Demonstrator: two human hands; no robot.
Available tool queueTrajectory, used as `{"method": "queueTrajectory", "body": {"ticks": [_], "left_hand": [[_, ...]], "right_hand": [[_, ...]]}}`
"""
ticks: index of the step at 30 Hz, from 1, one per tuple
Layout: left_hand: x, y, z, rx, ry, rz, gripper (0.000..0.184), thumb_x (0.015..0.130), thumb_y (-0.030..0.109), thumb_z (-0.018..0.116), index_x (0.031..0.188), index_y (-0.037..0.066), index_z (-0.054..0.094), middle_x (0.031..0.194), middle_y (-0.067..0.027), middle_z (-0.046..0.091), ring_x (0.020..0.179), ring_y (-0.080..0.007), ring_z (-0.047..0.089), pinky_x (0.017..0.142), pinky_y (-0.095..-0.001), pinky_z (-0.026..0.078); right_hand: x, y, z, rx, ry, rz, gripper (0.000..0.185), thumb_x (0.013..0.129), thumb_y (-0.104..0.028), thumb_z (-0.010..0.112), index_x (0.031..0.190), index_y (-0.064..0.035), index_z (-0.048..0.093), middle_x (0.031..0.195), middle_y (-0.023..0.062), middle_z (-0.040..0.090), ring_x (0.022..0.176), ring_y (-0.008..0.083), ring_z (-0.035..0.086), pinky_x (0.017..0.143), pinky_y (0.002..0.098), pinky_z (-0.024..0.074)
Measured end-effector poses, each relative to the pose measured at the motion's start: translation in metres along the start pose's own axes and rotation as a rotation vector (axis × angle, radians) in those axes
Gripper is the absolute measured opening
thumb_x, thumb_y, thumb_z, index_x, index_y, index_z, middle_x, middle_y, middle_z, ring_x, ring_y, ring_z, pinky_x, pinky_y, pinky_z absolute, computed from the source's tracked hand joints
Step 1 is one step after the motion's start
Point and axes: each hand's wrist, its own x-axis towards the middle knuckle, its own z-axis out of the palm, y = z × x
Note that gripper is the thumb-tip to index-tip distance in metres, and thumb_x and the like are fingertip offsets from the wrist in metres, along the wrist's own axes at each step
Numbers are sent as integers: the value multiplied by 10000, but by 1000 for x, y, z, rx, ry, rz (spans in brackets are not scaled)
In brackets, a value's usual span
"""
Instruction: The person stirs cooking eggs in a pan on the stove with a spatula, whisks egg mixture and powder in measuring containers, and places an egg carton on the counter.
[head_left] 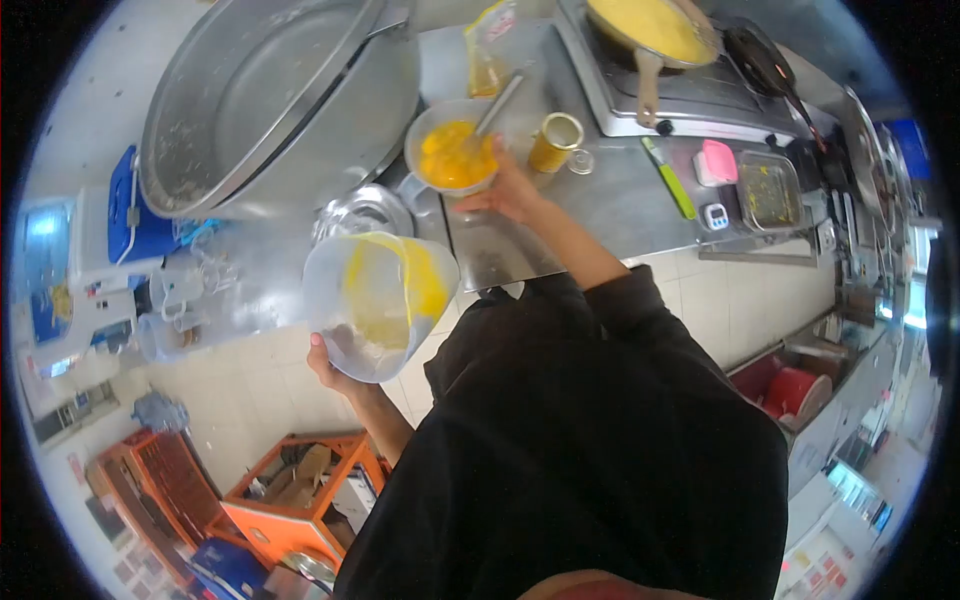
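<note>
A translucent plastic bowl (350, 300), smeared with yellow inside, is tilted in my left hand (335, 372), whose thumb presses on its outside. My right hand (515, 190) has its fingers around the side of a smaller bowl (413, 150) on the steel counter. Yellow-orange egg-like contents (450, 155) fill that smaller bowl, and a metal utensil (500, 103) leans in it. Just right of it stands an opened gold can (553, 145), with a round lid (581, 162) beside it. A yellow-and-clear packet (488, 60) lies behind the bowl.
Large metal basins (270, 100) stand at the upper left. A stove (690, 105) at the upper right bears a pan (648, 62) of yellow food. Near the counter edge lie a green-handled tool (672, 185), a timer (715, 215), a pink-lidded container (716, 165) and a glass dish (769, 192).
</note>
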Motion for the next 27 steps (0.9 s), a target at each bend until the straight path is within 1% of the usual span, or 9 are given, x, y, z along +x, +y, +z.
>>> {"method": "queueTrajectory", "body": {"ticks": [2, 6, 9, 13, 18, 21, 24, 26, 27], "left_hand": [[-3, -13, 13, -21, -74, -27, 421, 889, 360, 495, 1025, -30, 579, 929, -115, 613, 832, -218, 594, 723, -326, 480], [-10, -57, 19, 177, -260, 97, 350, 910, 292, 509, 696, 19, 548, 680, -43, 557, 633, -127, 521, 591, -283, 416], [-14, -101, 33, 187, -245, 163, 377, 889, 199, 569, 562, 33, 483, 582, 6, 487, 565, -80, 412, 530, -260, 304], [-20, -133, 48, 226, -166, 217, 421, 871, 146, 626, 515, 52, 421, 548, 52, 408, 546, -50, 302, 502, -254, 198], [-19, -157, 61, 295, -27, 159, 447, 886, 179, 620, 514, 68, 398, 536, 66, 357, 540, -41, 282, 497, -260, 188], [-22, -152, 65, 309, 60, 132, 462, 907, 234, 600, 519, 78, 403, 529, 70, 337, 540, -40, 290, 498, -257, 192], [-24, -144, 72, 543, 58, 265, 399, 927, 278, 564, 609, 58, 466, 641, 11, 442, 607, -89, 384, 552, -270, 288], [-33, -137, 88, 868, 344, 780, 330, 933, 307, 539, 762, 26, 520, 836, -84, 499, 743, -175, 456, 680, -320, 372], [-43, -128, 109, 871, 341, 785, 330, 933, 307, 539, 762, 26, 520, 836, -84, 499, 743, -175, 456, 680, -320, 372]], "right_hand": [[5, -6, 13, -67, 213, -24, 901, 807, -741, 388, 1468, -240, 38, 1526, 110, 69, 1244, 452, 404, 918, 604, 456], [-3, -22, 12, -59, 165, 31, 891, 819, -730, 392, 1468, -242, 25, 1533, 88, -20, 1279, 450, 360, 926, 618, 437], [-29, -29, -9, 56, 103, 136, 823, 849, -696, 397, 1470, -242, 103, 1515, 114, 128, 1273, 413, 390, 900, 567, 467], [-73, 3, -109, -129, 166, 179, 581, 903, -578, 464, 1203, -94, 578, 1020, 95, 631, 931, 204, 620, 774, 332, 507], [-160, -43, -177, -466, 500, 80, 278, 925, -280, 497, 996, -66, 660, 798, 10, 627, 680, 123, 589, 627, 266, 474], [-194, -71, -233, -745, 720, -7, 244, 891, -251, 545, 902, -39, 665, 761, 44, 631, 655, 174, 610, 617, 306, 489], [-200, -97, -265, -1412, 813, -267, 266, 817, -198, 622, 1017, -23, 623, 866, 100, 619, 770, 248, 613, 667, 353, 492], [-202, -110, -275, -2055, 1077, -521, 456, 738, -171, 683, 1148, -29, 542, 1030, 151, 566, 951, 305, 566, 741, 398, 484], [-200, -112, -284, -2048, 1079, -521, 456, 738, -171, 683, 1148, -29, 542, 1030, 151, 566, 951, 305, 566, 741, 398, 484]]}}
